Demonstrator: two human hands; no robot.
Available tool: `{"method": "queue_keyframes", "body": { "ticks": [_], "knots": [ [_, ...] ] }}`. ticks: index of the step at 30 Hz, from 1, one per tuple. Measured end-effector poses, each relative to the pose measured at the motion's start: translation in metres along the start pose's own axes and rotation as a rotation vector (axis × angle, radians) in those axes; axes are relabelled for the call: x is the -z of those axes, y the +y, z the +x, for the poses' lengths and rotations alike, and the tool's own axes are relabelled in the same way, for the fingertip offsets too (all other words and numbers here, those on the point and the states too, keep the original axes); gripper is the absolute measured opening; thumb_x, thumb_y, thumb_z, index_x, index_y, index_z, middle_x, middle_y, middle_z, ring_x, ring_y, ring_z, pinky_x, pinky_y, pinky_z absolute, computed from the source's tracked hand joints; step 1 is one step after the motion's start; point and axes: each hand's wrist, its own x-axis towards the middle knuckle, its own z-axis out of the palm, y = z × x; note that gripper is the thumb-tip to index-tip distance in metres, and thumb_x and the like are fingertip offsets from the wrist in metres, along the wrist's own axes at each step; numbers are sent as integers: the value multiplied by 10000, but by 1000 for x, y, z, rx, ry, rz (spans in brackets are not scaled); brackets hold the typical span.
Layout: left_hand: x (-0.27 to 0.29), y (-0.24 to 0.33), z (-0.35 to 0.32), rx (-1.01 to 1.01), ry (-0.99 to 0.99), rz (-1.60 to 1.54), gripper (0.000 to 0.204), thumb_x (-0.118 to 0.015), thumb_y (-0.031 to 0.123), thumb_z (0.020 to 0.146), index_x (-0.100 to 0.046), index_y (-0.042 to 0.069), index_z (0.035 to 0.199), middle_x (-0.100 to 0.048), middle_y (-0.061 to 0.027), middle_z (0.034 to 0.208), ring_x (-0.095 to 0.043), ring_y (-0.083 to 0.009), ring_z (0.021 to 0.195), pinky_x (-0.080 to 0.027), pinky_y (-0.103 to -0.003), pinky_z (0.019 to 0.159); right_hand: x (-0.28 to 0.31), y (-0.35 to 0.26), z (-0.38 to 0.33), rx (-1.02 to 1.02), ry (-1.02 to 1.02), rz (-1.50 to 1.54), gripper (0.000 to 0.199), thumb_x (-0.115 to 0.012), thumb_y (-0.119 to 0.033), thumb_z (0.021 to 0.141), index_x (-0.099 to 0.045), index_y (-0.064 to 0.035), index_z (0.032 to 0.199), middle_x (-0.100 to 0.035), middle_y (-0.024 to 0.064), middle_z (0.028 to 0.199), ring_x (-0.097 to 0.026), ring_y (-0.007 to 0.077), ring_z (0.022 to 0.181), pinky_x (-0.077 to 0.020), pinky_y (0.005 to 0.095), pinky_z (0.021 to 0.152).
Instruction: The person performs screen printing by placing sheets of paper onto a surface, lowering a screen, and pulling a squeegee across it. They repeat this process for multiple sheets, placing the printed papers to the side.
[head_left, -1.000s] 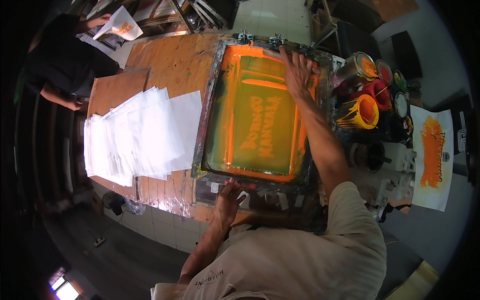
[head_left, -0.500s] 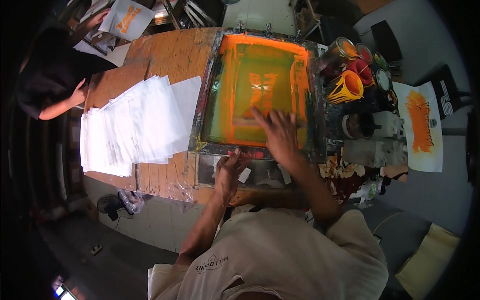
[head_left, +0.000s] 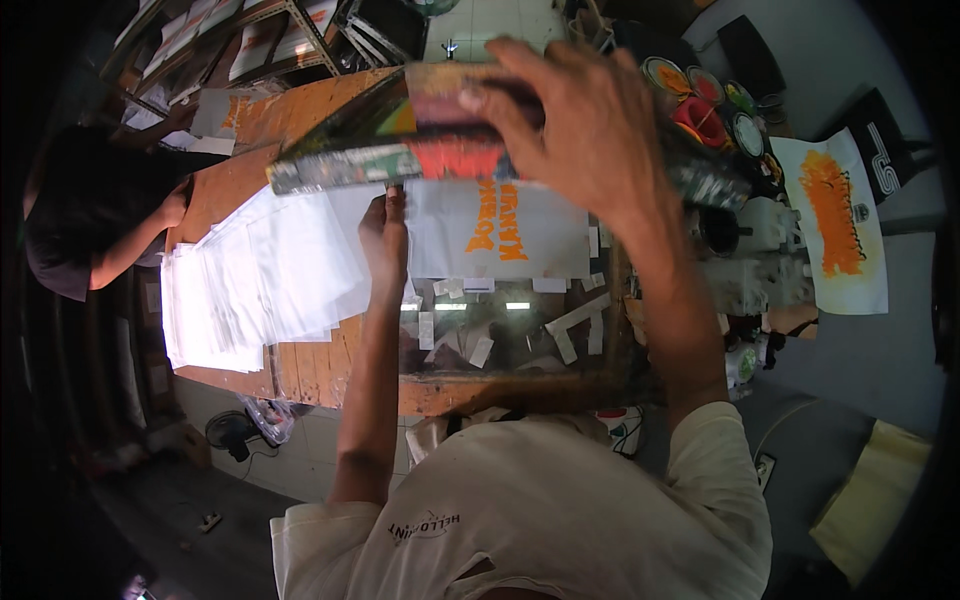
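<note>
Bench surroundings at a screen-printing station

A stack of blank white sheets (head_left: 255,285) is lying on the wooden table (head_left: 310,370) just left of the left hand, open ink pots (head_left: 715,110) are sitting right of the right hand, an orange-printed sheet (head_left: 835,220) is resting farther right, and another person (head_left: 95,215) is working far left.

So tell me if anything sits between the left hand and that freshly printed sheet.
Nothing visible does. The left hand is already at the left edge of the printed white sheet, and the right hand holds the screen frame lifted above it.
</note>
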Motion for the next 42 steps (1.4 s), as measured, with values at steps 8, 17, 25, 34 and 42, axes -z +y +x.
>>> {"method": "queue_keyframes", "body": {
  "ticks": [8,17,25,34,42],
  "knots": [
    [-21,-112,28,-231,0,968,229,-689,226,903,-692,35,1029,-631,-174,1093,-582,-386,1071,-455,-587,849,50,11,72,-129,-281,165,277,-551,-281,1051,-684,-56,957,-621,52,620,-510,112,507,-528,407,717],
    [131,-86,100,-165,276,835,120,-713,163,894,-682,49,917,-680,-167,907,-664,-365,831,-547,-434,755,58,0,122,-362,-396,148,314,-540,-310,1063,-725,-82,952,-726,53,723,-684,119,639,-525,407,696],
    [120,-90,-49,-310,177,778,490,-863,300,820,-621,48,1163,-654,-150,1103,-592,-371,1104,-464,-483,950,47,-12,103,-255,-194,248,304,-603,-287,1043,-681,3,994,-677,102,742,-650,169,593,-517,333,587],
    [79,-87,-72,-308,327,663,145,-686,199,932,-708,109,1043,-604,-213,1376,-471,-379,1388,-228,-613,1187,52,-9,91,-327,-221,164,385,-613,-397,1029,-694,-21,1023,-683,112,736,-661,203,610,-517,387,626],
    [-28,-102,-81,-373,-278,839,473,-589,410,1007,-612,87,1352,-330,-225,1645,-105,-479,1567,-23,-851,1098,62,1,84,-314,-270,100,365,-587,-396,1021,-691,-60,924,-715,100,743,-702,219,694,-502,406,710]
  ]
}}
